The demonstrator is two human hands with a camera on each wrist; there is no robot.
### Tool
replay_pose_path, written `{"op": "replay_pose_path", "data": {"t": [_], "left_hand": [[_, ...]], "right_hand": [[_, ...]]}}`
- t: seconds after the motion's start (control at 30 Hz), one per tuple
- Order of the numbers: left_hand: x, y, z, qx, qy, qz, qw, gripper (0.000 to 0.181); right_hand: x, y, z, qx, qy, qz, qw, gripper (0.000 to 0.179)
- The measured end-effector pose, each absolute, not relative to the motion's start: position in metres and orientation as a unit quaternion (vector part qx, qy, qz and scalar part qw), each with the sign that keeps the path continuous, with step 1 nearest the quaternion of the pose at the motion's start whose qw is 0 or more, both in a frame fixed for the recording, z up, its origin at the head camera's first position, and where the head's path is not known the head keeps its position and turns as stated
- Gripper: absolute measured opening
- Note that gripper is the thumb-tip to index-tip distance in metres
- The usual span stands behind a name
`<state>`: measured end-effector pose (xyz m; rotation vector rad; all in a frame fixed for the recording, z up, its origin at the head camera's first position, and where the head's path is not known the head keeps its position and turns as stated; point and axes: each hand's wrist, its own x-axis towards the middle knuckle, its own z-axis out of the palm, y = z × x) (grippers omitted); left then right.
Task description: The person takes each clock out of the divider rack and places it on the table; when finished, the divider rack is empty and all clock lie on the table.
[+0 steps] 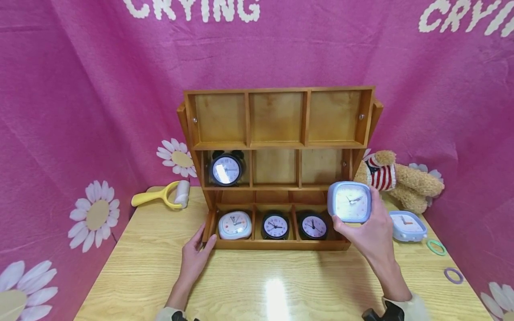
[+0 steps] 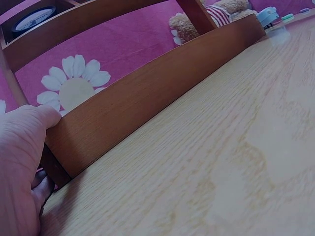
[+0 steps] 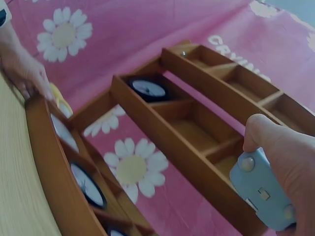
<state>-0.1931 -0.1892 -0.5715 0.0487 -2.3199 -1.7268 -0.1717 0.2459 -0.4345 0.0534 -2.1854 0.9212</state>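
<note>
Grained table point(image 1: 233, 281) | right hand point(image 1: 374, 229) pinches rounded-square clock point(image 1: 350, 203) | left hand point(image 1: 194, 255) grips wooden rack point(image 1: 277, 244)

left hand point(image 2: 22, 162), left edge, grips wooden shelf point(image 2: 147, 96) at its end; tabletop point(image 2: 211, 157), lower right; dark-rimmed clock point(image 2: 34, 19), upper left; plush toy point(image 2: 184, 28), upper right; pink cloth point(image 2: 138, 44) behind
</note>
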Motion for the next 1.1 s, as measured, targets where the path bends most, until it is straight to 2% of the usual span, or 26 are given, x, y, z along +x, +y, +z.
{"op": "replay_pose_path", "data": {"t": [0.53, 0.93, 1.1], "left_hand": [[-0.192, -0.190, -0.571, 0.020, -0.793, -0.597, 0.118, 0.062], [-0.193, -0.189, -0.571, 0.015, -0.794, -0.595, 0.121, 0.062], [-0.193, -0.191, -0.574, 0.011, -0.791, -0.599, 0.123, 0.063]], "right_hand": [[-0.178, 0.308, -0.468, -0.040, -0.859, 0.356, 0.366, 0.099], [-0.201, 0.341, -0.509, -0.055, -0.919, 0.327, 0.211, 0.091], [-0.211, 0.349, -0.526, -0.059, -0.937, 0.308, 0.154, 0.094]]}}
